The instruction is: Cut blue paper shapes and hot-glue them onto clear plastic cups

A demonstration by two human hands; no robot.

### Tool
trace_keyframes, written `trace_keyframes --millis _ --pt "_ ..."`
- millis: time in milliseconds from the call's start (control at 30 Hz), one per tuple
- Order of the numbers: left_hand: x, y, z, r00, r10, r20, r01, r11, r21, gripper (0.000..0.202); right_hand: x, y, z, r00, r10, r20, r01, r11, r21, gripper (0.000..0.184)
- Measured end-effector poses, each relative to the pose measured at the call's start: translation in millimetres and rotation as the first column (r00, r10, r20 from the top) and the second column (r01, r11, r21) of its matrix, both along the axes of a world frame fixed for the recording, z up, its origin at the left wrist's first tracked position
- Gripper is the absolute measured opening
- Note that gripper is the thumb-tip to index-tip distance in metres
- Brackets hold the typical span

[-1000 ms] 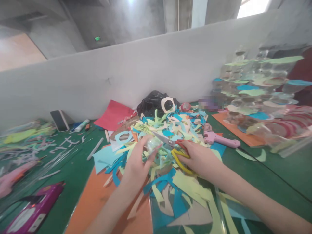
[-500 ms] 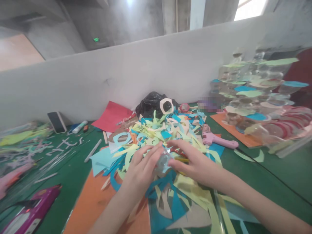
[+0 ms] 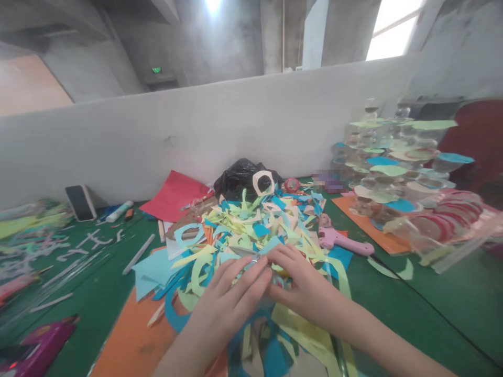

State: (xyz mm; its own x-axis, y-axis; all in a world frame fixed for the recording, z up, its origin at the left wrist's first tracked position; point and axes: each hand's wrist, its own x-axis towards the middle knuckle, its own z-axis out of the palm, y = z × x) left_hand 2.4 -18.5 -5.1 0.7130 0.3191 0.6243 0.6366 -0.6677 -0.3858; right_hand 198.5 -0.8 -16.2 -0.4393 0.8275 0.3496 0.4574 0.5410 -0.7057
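2 hands [image 3: 238, 294] [image 3: 302, 278] flank clear plastic [image 3: 278, 281], scissor blades [image 3: 241, 252] beyond.

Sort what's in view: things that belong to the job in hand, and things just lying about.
Likely in use:
clear piece, mostly hidden between left hand and right hand
scissors, metal showing just beyond the hands

Seemingly just lying about:
phone
magenta device
red sheet
black plastic bag
pink glue gun

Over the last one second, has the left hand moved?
Yes: the left hand has shifted to the right and closer to the wearer, judged against the phone.
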Motion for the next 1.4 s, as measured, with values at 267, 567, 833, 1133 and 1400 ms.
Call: trace_keyframes --millis 267,567,833,1133,1400 --pt "-7.6 -0.6 1.3 0.996 -0.057 -0.063 0.052 0.996 -0.076 0.033 -1.2 -1.0 -0.9 1.000 0.000 0.004 0.000 0.997 0.076 0.019" --pt "-15.9 -33.8 10.8 1.000 0.001 0.006 0.000 0.971 -0.241 0.025 7.6 -17.6 9.1 0.993 0.050 0.111 -0.066 0.987 0.144 0.023" --pt "-37.5 -87.3 -3.7 0.963 0.267 -0.033 -0.263 0.909 -0.324 0.034 24.0 -45.5 -7.2 0.934 0.029 0.357 -0.075 0.991 0.114 0.024" --pt "-20.5 -84.9 -24.1 0.916 0.396 -0.071 -0.384 0.807 -0.448 0.044 17.6 -39.6 -23.8 0.909 -0.005 0.416 -0.114 0.959 0.260 0.032" --pt "-20.8 -86.8 -38.8 0.900 0.406 -0.158 -0.429 0.762 -0.484 0.052 15.1 -33.4 -39.8 0.951 -0.068 0.301 -0.068 0.906 0.419 0.034"
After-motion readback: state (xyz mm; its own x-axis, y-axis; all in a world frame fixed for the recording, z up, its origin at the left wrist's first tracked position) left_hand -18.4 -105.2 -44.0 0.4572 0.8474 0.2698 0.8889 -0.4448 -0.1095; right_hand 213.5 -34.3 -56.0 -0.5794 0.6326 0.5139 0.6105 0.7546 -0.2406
